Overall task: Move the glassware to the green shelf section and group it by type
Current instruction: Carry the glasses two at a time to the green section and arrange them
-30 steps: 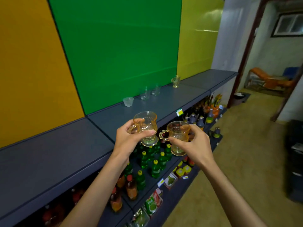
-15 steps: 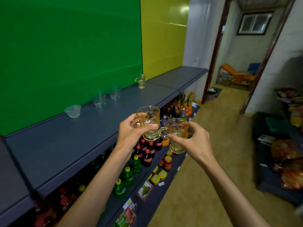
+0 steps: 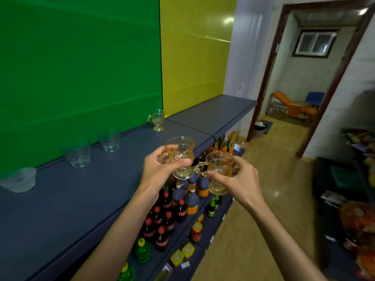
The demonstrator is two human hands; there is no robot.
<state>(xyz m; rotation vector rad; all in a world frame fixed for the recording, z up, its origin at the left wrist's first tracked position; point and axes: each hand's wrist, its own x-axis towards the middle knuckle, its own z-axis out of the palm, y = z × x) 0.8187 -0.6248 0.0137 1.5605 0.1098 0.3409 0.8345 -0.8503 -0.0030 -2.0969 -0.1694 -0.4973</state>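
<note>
Head cam: L hand point(image 3: 157, 170) closed around amber footed cup point(image 3: 179, 156), held upright over front edge of grey shelf point(image 3: 67, 199). R hand point(image 3: 236, 179) closed around second amber cup point(image 3: 219, 172), just beside the first, past the shelf edge above bottles point(image 3: 172, 211). On shelf by green panel point(image 3: 81, 67): third amber cup point(image 3: 157, 119), 2 clear tumblers point(image 3: 78, 153), 1 frosted cup point(image 3: 20, 179), well apart.

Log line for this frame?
left hand: holds amber cup | right hand: holds second amber cup | shelf: matching cup, two tumblers, bowl
</note>
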